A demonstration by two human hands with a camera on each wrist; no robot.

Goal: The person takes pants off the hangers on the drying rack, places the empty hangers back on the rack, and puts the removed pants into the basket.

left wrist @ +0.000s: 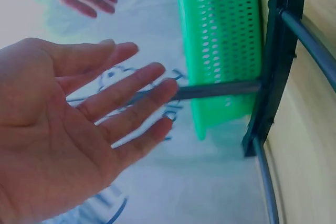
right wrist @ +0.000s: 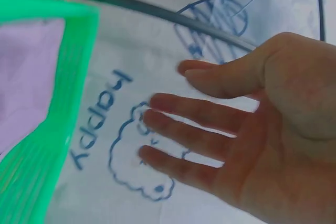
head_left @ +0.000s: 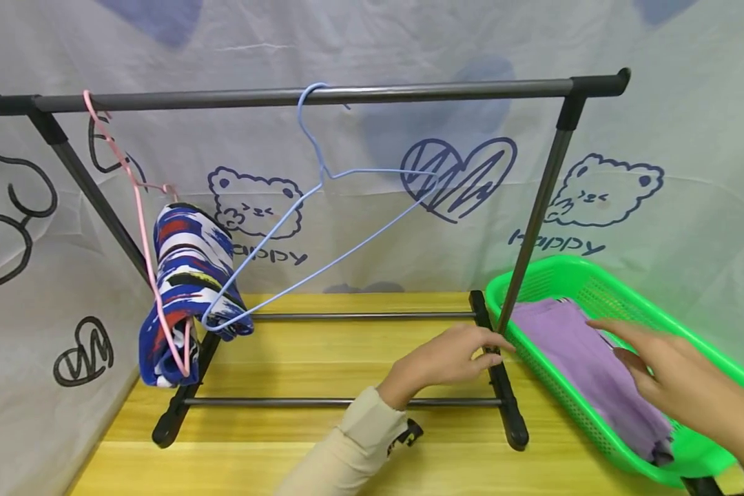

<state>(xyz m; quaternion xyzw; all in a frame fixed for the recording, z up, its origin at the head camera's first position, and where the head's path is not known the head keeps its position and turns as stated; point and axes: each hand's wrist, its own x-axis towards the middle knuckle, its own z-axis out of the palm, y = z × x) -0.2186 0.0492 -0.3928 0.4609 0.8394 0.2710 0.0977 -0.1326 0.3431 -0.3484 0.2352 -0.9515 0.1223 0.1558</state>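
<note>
Both hands hold nothing. In the head view my left hand hovers near the rack's right post, its fingers extended toward the basket; the left wrist view shows its palm and spread fingers. My right hand is over the green basket, fingers loosely extended above a folded purple garment. From the right wrist, that hand appears with relaxed fingers beside the basket's rim. A blue hanger hangs bare from the rack's top bar. To its left, a pink hanger carries a folded blue, white and red patterned garment.
The dark metal rack stands on a yellow wood-grain table, with two low crossbars between its feet. The basket sits right beside its right foot. A white cloth with drawn bears and hearts hangs behind.
</note>
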